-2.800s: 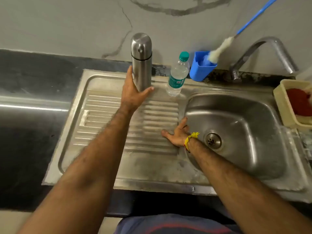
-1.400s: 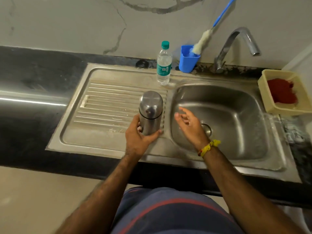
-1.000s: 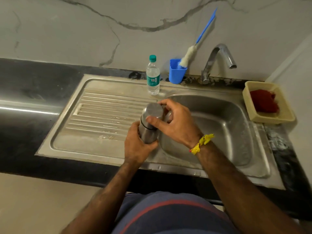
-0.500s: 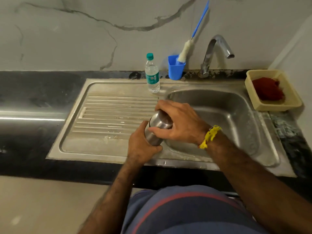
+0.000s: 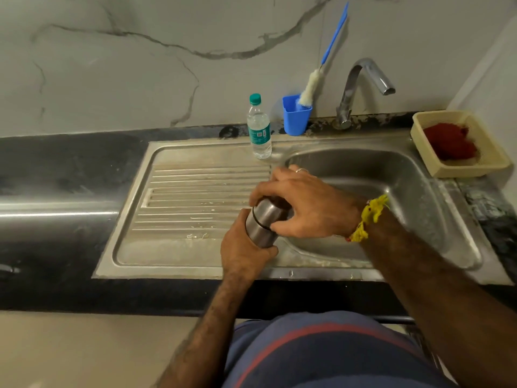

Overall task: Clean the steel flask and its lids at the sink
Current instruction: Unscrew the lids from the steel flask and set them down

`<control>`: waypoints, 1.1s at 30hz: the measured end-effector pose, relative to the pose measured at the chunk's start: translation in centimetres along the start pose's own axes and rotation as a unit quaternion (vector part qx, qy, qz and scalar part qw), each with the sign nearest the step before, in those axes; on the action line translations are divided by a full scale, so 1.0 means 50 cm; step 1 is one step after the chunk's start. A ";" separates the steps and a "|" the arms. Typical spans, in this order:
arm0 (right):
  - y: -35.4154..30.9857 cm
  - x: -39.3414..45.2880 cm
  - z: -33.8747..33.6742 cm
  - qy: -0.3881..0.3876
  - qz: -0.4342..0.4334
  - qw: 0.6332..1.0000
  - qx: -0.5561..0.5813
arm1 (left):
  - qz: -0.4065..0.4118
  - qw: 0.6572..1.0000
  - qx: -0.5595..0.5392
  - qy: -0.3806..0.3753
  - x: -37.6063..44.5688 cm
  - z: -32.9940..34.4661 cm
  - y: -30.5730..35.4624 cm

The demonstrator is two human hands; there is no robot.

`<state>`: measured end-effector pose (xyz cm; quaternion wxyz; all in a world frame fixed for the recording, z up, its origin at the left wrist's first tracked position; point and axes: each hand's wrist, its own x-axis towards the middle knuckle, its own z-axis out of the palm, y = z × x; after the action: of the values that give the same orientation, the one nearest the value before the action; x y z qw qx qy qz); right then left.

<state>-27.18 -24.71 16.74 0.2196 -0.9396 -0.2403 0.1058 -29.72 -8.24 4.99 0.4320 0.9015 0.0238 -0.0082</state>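
The shiny steel flask (image 5: 260, 229) has come from the back of the sink to the middle of the frame, and the right hand (image 5: 302, 204) has left the ribbed steel draining board (image 5: 195, 197) to grab the flask's round steel lid (image 5: 267, 210). Its fingers curl over the lid. The left hand (image 5: 243, 250) wraps tight around the flask's body, just under it. Behind them, in the upper middle, stand a clear plastic water bottle with a green cap (image 5: 258, 128) and a blue plastic cup (image 5: 296, 116).
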 end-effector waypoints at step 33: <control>-0.018 0.019 -0.021 0.037 -0.010 0.982 0.185 | -0.019 0.997 -0.070 0.018 0.018 -0.024 -0.046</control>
<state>-26.40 -23.91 17.98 0.3997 -0.8834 -0.2178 0.1117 -28.96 -5.81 3.92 0.4935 0.8683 0.0497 0.0015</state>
